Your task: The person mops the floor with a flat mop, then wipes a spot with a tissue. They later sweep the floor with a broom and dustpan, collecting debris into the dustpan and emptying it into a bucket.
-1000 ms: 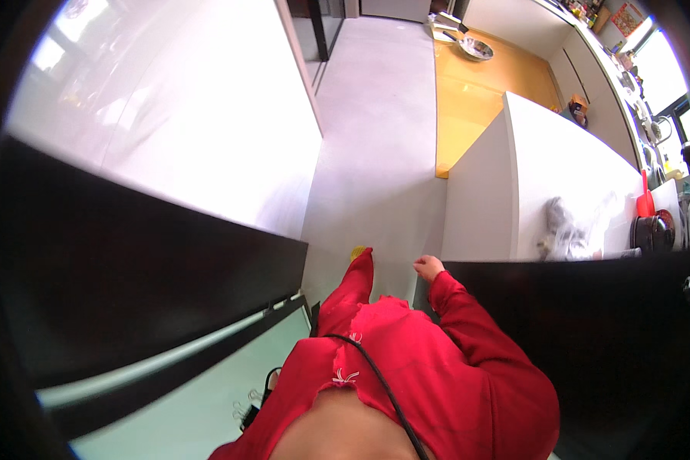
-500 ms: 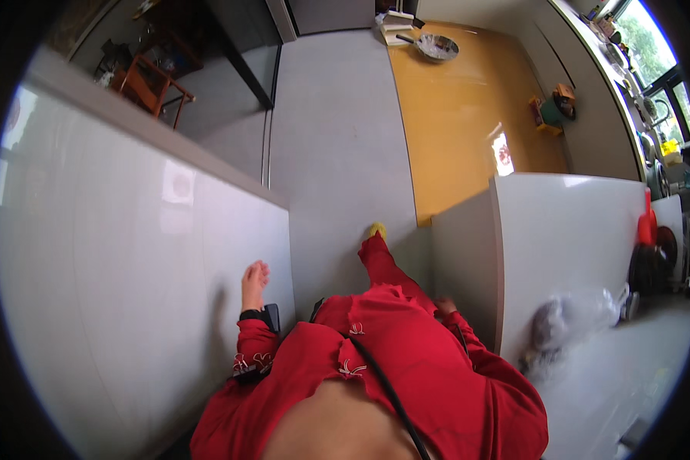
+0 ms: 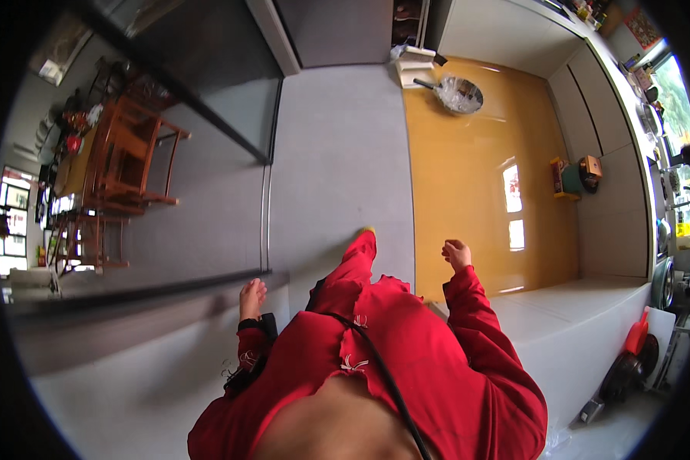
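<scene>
My left hand (image 3: 252,298) hangs at my left side by the white panel, its fingers a little apart and bent, holding nothing. A dark band and a dark device (image 3: 268,326) sit on that wrist. Farther forward, my right hand (image 3: 458,254) is out over the yellow-brown floor, its fingers curled in with nothing visible in them. Both arms wear red sleeves, and a black cord (image 3: 376,364) crosses the front of my red clothing. One foot in a yellow shoe (image 3: 368,229) is forward on the grey floor.
A pan (image 3: 460,95) with clear plastic in it lies on the yellow-brown floor (image 3: 475,176), beside a white dustpan (image 3: 416,74). A green bin (image 3: 571,178) stands by the right cabinets. Wooden chairs (image 3: 130,157) are beyond the sliding door's track (image 3: 266,218). A white counter (image 3: 567,310) is at right.
I have moved forward along the floor. My right hand has swung forward and out from beside the counter; my left hand has dropped back slightly. More of the room at left shows.
</scene>
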`<state>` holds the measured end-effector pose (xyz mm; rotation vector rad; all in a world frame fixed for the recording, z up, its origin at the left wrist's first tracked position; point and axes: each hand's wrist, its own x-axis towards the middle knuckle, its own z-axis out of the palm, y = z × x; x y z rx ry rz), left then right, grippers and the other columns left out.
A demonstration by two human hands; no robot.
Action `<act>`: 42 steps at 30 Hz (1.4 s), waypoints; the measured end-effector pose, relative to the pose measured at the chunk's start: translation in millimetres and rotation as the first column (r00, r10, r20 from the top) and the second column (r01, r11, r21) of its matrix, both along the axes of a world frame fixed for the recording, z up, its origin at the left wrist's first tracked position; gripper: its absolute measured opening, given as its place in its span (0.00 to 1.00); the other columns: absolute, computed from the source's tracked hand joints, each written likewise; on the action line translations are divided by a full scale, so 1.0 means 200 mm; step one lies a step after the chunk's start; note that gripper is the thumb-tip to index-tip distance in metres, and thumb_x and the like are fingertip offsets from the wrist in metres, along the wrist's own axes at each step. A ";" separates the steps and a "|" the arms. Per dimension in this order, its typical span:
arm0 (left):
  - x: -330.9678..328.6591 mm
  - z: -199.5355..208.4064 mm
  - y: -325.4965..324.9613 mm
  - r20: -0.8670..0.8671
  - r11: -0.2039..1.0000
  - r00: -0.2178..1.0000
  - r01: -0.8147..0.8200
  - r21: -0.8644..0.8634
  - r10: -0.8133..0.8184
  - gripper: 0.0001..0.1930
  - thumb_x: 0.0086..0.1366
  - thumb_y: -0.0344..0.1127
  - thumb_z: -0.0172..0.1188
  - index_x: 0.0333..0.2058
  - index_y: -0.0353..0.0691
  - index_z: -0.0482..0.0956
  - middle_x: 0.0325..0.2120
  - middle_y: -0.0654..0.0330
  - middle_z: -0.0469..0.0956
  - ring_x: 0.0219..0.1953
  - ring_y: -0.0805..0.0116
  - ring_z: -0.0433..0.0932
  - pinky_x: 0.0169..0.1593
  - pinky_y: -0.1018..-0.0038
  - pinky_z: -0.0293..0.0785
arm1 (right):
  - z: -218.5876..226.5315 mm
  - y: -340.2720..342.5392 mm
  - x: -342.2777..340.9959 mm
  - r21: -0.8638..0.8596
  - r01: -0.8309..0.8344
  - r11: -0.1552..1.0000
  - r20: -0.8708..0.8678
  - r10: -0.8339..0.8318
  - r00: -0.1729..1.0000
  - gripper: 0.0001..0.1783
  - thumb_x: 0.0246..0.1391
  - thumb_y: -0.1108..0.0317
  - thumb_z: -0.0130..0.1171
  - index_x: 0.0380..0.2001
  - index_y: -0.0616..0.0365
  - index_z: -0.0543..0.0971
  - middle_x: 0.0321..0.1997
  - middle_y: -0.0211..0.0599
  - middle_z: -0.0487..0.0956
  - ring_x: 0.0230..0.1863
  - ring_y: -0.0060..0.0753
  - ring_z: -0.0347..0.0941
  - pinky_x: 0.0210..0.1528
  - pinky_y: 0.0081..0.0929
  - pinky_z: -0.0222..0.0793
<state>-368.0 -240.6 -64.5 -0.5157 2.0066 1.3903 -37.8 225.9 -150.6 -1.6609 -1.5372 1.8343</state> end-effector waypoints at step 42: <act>-2.90 0.12 7.22 0.233 0.134 0.014 0.850 0.510 -0.972 0.21 0.55 0.56 0.54 0.40 0.47 0.74 0.28 0.68 0.74 0.26 0.69 0.74 0.26 0.67 0.73 | 0.06 1.71 -2.95 -0.377 0.918 -0.122 0.294 -0.956 -0.006 0.11 0.52 0.65 0.52 0.38 0.57 0.72 0.26 0.34 0.75 0.23 0.27 0.73 0.23 0.23 0.69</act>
